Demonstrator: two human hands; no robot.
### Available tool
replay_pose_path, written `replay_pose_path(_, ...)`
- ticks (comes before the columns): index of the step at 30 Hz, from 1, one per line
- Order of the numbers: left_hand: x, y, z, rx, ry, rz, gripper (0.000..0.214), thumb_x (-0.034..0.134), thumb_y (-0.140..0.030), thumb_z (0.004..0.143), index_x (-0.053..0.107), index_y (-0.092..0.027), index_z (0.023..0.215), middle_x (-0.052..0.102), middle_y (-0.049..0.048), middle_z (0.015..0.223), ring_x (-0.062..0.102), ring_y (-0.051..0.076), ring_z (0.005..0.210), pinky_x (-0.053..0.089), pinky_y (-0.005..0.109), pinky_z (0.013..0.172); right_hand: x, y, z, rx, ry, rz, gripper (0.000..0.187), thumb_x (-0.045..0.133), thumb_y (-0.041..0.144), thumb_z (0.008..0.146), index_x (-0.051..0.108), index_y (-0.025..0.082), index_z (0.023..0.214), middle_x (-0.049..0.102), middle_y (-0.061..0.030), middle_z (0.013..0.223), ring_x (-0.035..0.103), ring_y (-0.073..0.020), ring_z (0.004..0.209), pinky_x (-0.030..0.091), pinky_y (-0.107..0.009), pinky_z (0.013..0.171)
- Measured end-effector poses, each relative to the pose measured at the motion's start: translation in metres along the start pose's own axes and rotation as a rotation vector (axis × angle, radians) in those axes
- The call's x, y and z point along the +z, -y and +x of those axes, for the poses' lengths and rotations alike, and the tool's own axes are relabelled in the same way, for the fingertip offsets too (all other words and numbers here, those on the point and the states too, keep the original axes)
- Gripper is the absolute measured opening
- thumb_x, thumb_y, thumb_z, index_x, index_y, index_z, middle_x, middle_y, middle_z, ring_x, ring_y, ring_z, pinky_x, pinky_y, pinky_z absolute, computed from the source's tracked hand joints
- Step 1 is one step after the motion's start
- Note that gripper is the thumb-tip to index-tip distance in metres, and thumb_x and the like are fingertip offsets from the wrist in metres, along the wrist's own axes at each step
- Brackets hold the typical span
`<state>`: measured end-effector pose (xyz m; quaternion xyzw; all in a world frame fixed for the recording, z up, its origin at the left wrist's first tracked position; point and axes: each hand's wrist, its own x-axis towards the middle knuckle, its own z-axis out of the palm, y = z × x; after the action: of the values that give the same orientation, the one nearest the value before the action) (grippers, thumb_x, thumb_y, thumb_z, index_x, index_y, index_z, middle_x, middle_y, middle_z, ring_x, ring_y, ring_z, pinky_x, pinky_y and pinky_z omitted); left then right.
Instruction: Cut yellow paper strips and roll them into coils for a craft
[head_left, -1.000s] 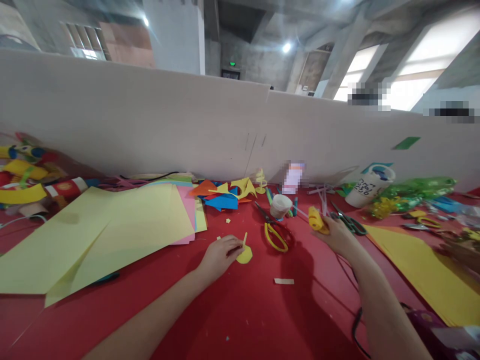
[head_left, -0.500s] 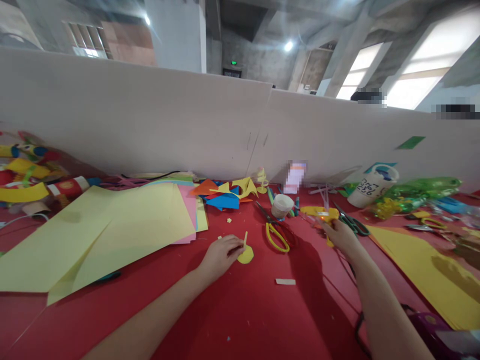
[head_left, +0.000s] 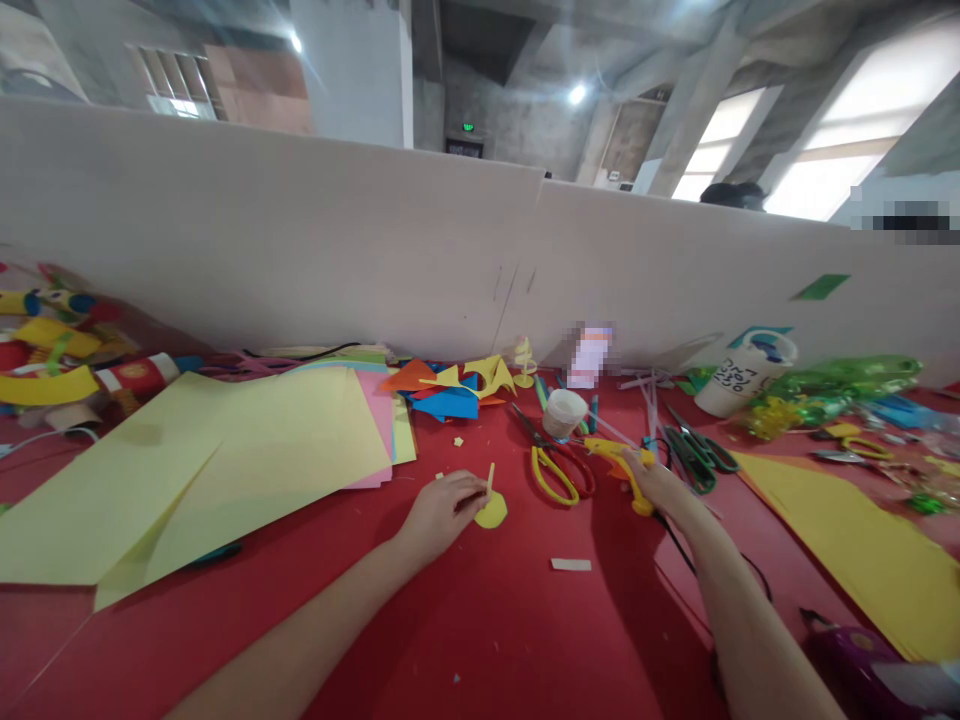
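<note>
My left hand (head_left: 439, 512) is closed in a pinch on a small wooden stick (head_left: 490, 478), held upright against a yellow paper disc (head_left: 491, 512) that lies on the red tablecloth (head_left: 480, 620). My right hand (head_left: 660, 482) grips a yellow glue gun (head_left: 616, 458), its nozzle pointing left toward the yellow-handled scissors (head_left: 553, 470). The gun's black cord trails back along my right forearm.
Large pale-yellow sheets (head_left: 202, 460) cover the left. Coloured paper scraps (head_left: 446, 390), a small white tub (head_left: 562, 410), green scissors (head_left: 694, 450), a white cup (head_left: 742, 375) and green cellophane (head_left: 840, 380) lie along a white partition (head_left: 375, 250). Another yellow sheet (head_left: 847, 540) lies right. A white strip (head_left: 570, 564) sits near.
My right hand has brought the glue gun down and leftward, turning its nozzle toward the scissors. My left hand has stayed on the stick and disc.
</note>
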<state>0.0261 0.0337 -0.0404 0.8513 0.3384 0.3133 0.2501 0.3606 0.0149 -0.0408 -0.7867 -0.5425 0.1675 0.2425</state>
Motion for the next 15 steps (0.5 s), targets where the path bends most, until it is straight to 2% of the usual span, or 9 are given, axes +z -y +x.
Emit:
replay_pose_path(5, 0.000, 0.000, 0.000, -0.005, -0.010, -0.005, 0.022, 0.046, -0.028, 0.085, 0.065, -0.018, 0.084, 0.067, 0.0051, 0.084, 0.060, 0.016, 0.079, 0.047, 0.027, 0.073, -0.004, 0.006, -0.005, 0.106, -0.062, -0.187, 0.030, 0.046, 0.042, 0.077, 0.064, 0.018, 0.070, 0.059, -0.0091, 0.047, 0.062, -0.0242, 0.052, 0.045, -0.035, 0.055)
replay_pose_path(8, 0.001, 0.001, 0.000, -0.001, -0.017, -0.007, 0.021, 0.047, -0.027, 0.084, 0.065, -0.018, 0.083, 0.068, 0.0052, 0.084, 0.060, 0.016, 0.079, 0.047, 0.027, 0.072, -0.012, 0.016, -0.011, 0.205, -0.108, -0.307, 0.034, 0.043, 0.041, 0.078, 0.065, 0.016, 0.069, 0.062, -0.0154, 0.055, 0.063, -0.0301, 0.061, 0.045, -0.042, 0.057)
replay_pose_path(10, 0.001, 0.001, 0.000, 0.002, -0.028, -0.007, 0.019, 0.048, -0.027, 0.084, 0.066, -0.018, 0.082, 0.068, 0.0053, 0.084, 0.061, 0.016, 0.078, 0.047, 0.027, 0.071, -0.018, 0.030, -0.017, 0.235, -0.126, -0.419, 0.037, 0.041, 0.040, 0.079, 0.064, 0.015, 0.064, 0.064, -0.0192, 0.062, 0.063, -0.0320, 0.066, 0.045, -0.042, 0.058)
replay_pose_path(12, 0.001, 0.000, 0.000, 0.001, -0.034, -0.006, 0.019, 0.049, -0.026, 0.083, 0.066, -0.018, 0.082, 0.068, 0.0055, 0.083, 0.061, 0.016, 0.078, 0.048, 0.027, 0.071, -0.019, 0.051, -0.024, 0.091, -0.122, -0.441, 0.036, 0.041, 0.037, 0.081, 0.064, 0.016, 0.064, 0.065, -0.0177, 0.068, 0.063, -0.0293, 0.069, 0.045, -0.037, 0.060)
replay_pose_path(14, 0.002, 0.000, 0.001, -0.002, -0.035, -0.008, 0.018, 0.050, -0.026, 0.083, 0.066, -0.018, 0.082, 0.068, 0.0057, 0.082, 0.061, 0.017, 0.078, 0.048, 0.027, 0.072, -0.011, 0.077, -0.034, -0.169, -0.031, -0.232, 0.032, 0.041, 0.038, 0.081, 0.064, 0.018, 0.071, 0.067, -0.0104, 0.071, 0.063, -0.0240, 0.069, 0.045, -0.033, 0.062)
replay_pose_path(15, 0.002, 0.000, 0.001, -0.003, -0.033, -0.010, 0.018, 0.050, -0.025, 0.082, 0.066, -0.017, 0.082, 0.068, 0.0057, 0.082, 0.061, 0.017, 0.079, 0.048, 0.027, 0.072, -0.003, 0.090, -0.040, -0.252, 0.035, -0.087, 0.031, 0.041, 0.039, 0.081, 0.063, 0.018, 0.074, 0.067, -0.0074, 0.071, 0.062, -0.0217, 0.067, 0.045, -0.031, 0.061)
